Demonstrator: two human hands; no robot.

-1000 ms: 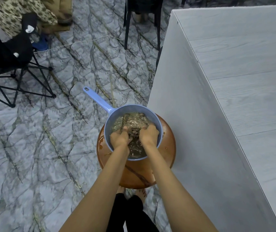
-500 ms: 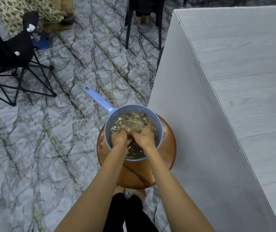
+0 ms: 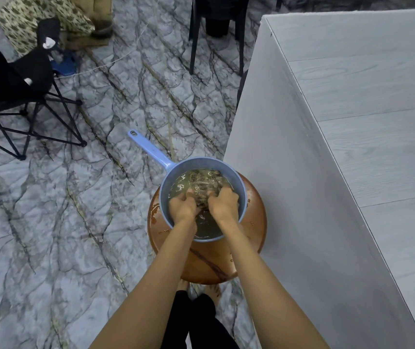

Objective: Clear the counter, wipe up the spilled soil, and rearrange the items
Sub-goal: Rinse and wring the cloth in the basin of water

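Observation:
A blue plastic dipper (image 3: 241,190) with a long handle (image 3: 148,149) stands on a round brown stool (image 3: 254,238) beside the counter. It holds murky, soil-stained water. A dark, soaked cloth (image 3: 205,191) lies in the water. My left hand (image 3: 183,206) and my right hand (image 3: 222,204) are both in the dipper, fingers curled around the cloth from either side. The fingertips are under the water and partly hidden.
The grey wood-grain counter (image 3: 367,127) fills the right side, its side panel next to the stool. A black folding chair (image 3: 12,96) stands at the left, another dark chair (image 3: 216,34) at the top. Marbled floor lies all around. My feet show below the stool.
My hands were pressed together on the cloth half a second ago; now they sit slightly apart, with the cloth bunched between them. The dipper and stool have not moved.

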